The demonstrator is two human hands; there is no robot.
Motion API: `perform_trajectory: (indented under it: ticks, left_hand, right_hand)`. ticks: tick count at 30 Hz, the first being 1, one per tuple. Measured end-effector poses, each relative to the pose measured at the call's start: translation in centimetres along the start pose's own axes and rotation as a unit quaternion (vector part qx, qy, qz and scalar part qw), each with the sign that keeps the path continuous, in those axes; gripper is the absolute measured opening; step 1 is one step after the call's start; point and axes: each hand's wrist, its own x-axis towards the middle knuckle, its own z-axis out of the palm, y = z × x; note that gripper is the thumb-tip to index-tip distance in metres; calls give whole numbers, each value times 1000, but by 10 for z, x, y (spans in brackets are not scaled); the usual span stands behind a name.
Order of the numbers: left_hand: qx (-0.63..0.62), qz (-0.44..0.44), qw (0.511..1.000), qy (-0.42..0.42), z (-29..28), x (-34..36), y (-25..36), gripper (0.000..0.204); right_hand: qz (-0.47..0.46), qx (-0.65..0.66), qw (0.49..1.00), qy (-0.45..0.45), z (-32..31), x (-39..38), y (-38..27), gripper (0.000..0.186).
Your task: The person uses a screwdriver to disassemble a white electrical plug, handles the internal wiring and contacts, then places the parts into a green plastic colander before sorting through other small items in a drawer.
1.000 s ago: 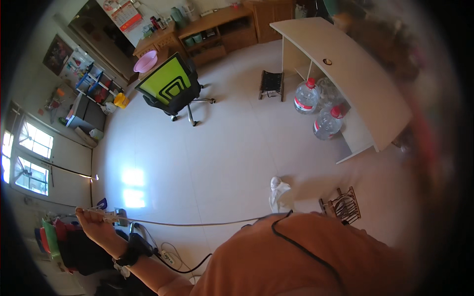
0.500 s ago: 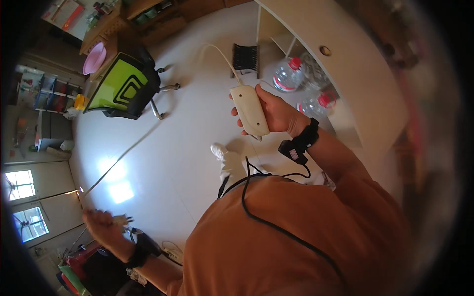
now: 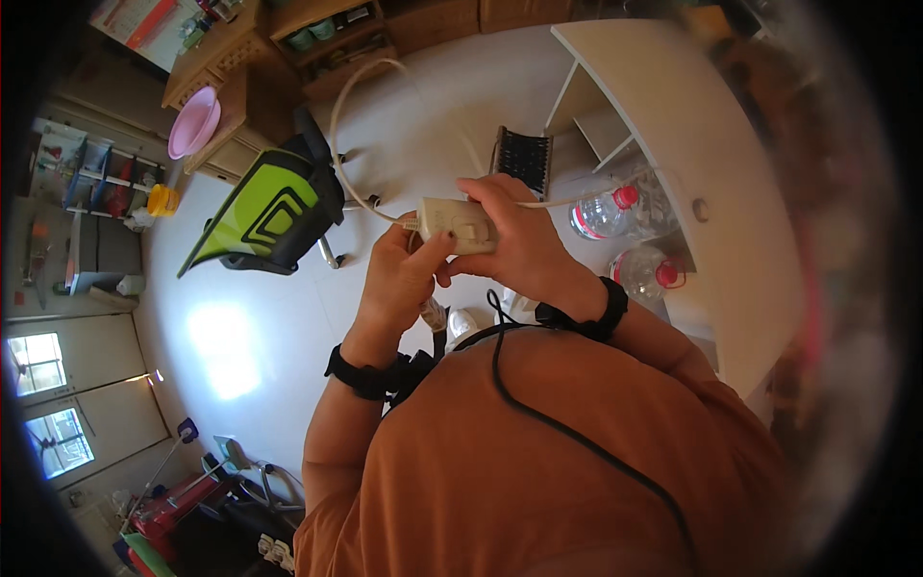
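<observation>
head view is showing a pale, glossy tiled floor spreading beneath the hands, with a lime-green and black mesh-backed office chair standing toward the upper left. the bare right hand is clasping the right end of a cream, rectangular plastic block, hiding part of it; the bare left hand is gripping the left end, its thumb resting on the near face. the block is lying between both grips, its visible long axis running roughly left to right; since both are touching it, neither is sitting nearer. a thin whitish cable is looping upward from its left end.
</observation>
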Motion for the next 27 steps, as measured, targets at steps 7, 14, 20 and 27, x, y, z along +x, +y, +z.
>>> perform_trajectory:
  ticks: [7, 14, 20, 27]
  left_hand:
    - [15, 34, 999, -1, 7, 94, 45, 33]
    - [-53, 118, 991, -10, 16, 151, 64, 51]
    - [-15, 134, 990, -51, 4, 177, 83, 54]
    - [7, 154, 986, -60, -17, 193, 101, 47]
  right_hand:
    - [68, 199, 971, -117, -38, 89, 87, 47]
    - [214, 349, 879, -243, -53, 158, 125, 43]
    - [238, 399, 859, -216, -47, 188, 124, 40]
    - [231, 421, 857, -186, -37, 209, 115, 38]
